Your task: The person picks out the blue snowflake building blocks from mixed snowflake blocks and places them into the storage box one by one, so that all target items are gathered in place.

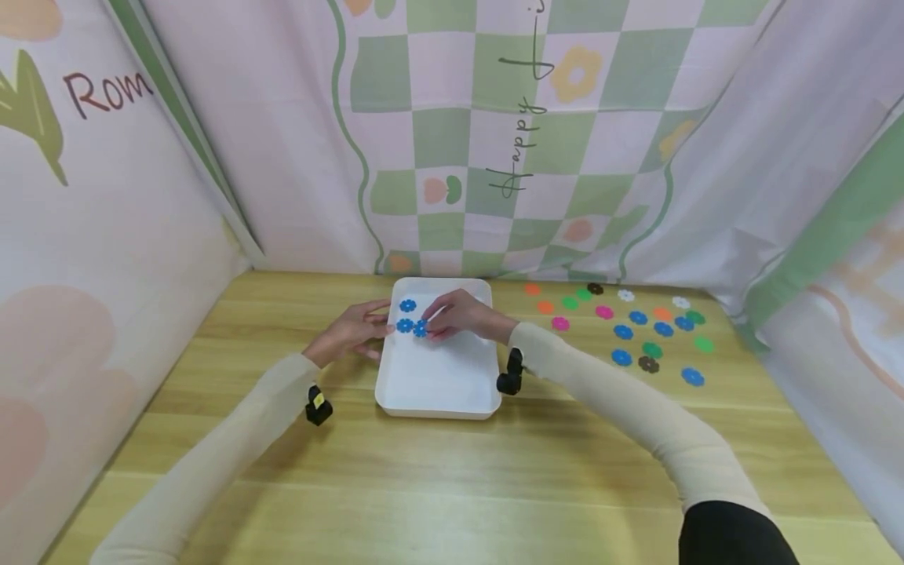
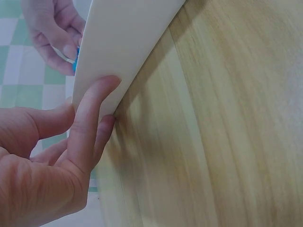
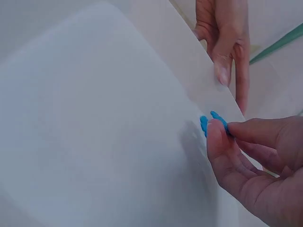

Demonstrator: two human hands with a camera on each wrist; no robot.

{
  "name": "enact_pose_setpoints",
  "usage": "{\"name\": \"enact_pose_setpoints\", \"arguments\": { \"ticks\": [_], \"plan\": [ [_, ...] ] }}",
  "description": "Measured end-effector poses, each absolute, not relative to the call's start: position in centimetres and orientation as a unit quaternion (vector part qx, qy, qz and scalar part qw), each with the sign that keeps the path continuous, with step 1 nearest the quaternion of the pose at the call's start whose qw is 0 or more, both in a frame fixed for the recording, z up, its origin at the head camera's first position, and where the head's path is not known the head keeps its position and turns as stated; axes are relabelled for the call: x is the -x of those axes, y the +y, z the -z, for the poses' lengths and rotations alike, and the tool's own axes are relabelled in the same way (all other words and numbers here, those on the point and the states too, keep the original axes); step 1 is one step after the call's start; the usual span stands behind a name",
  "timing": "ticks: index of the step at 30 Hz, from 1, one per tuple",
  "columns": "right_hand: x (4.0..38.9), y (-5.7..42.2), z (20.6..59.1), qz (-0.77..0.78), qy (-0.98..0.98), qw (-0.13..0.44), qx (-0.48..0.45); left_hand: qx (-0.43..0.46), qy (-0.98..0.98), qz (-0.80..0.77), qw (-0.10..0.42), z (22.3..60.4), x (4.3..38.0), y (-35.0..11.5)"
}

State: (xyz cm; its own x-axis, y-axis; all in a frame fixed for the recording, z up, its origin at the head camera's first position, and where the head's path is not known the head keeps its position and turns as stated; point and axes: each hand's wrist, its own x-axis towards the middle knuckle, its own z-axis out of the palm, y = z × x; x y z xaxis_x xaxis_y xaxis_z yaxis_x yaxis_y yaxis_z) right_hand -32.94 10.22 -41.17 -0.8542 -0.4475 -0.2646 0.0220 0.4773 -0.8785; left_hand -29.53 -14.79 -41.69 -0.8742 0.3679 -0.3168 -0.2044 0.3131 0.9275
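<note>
A white tray (image 1: 441, 380) lies on the table, its long sides running away from me. My left hand (image 1: 348, 329) is at its left side; in the left wrist view a finger (image 2: 99, 94) lies along the outer wall and another touches the rim. Over the tray's upper left part, my right hand (image 1: 461, 312) pinches a blue flower-shaped disc (image 1: 420, 329) between thumb and fingertips. Two more blue discs, one upper (image 1: 407, 305) and one lower (image 1: 405, 326), are beside it. The right wrist view shows blue edges (image 3: 219, 122) at the fingertips; whether the discs are joined I cannot tell.
Loose flower-shaped discs in several colours spread over the table's right side, among them a pink disc (image 1: 560, 323), a brown disc (image 1: 648, 364) and a blue disc (image 1: 693, 377). A patterned curtain (image 1: 441, 137) hangs behind the wooden table (image 1: 424, 494).
</note>
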Motion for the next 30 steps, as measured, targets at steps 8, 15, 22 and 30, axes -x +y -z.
{"name": "enact_pose_setpoints", "arguments": {
  "ticks": [8,15,22,30],
  "plan": [
    [32.1,7.9,41.7,0.511,0.804,0.279,0.121,-0.051,0.773,-0.582,0.246,41.5,29.3,-14.8],
    [32.2,7.2,42.3,0.524,0.792,0.293,0.109,-0.04,0.778,-0.578,0.242,41.5,29.4,-14.6],
    [31.9,6.9,41.7,0.488,0.811,0.296,0.129,-0.034,0.78,-0.575,0.245,41.4,29.5,-14.5],
    [31.4,6.7,40.9,0.377,0.879,0.253,0.147,-0.036,0.779,-0.576,0.245,41.7,29.7,-14.6]
  ]
}}
